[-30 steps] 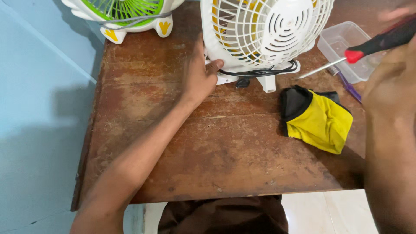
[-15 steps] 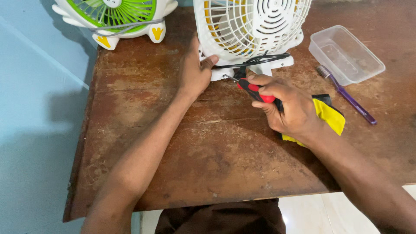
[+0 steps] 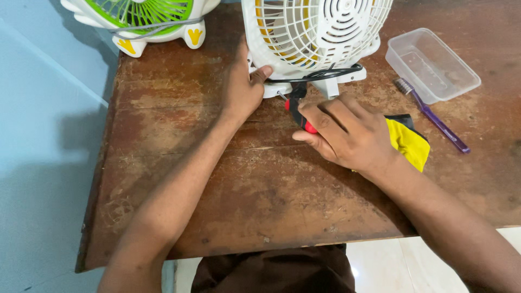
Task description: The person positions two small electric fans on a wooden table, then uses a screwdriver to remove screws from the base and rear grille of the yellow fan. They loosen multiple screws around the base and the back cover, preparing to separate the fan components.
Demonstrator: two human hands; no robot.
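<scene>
A person's left hand (image 3: 244, 89) braces the lower left edge of a white table fan (image 3: 315, 38) that stands at the far side of a worn wooden table (image 3: 260, 195), the thumb pressed against the fan's base and the fingers wrapped on its frame. The right hand (image 3: 347, 133) is closed around the red-and-black handle of a screwdriver (image 3: 297, 108), fingers pinching it tight, with the metal tip aimed at the underside of the base beside a black cord (image 3: 320, 76) looped across the front. The grille is on and the fan appears whole, so the work looks to be at an early stage: the tool is at a fastening, but no screw or loose part is seen on the table, and the clear plastic tub (image 3: 431, 65) to the right appears to hold nothing. A purple toothbrush (image 3: 434, 116) lies beside the tub, and a yellow-and-black cloth (image 3: 407, 144) shows from under the right wrist. A second fan, green and white (image 3: 141, 19), sits at the far left. Compared with half a second earlier, the right hand has closed in nearer the base and the tip now sits close under it; a second ago that hand was held up at the right, away from the fan. The left hand has kept its hold throughout.
</scene>
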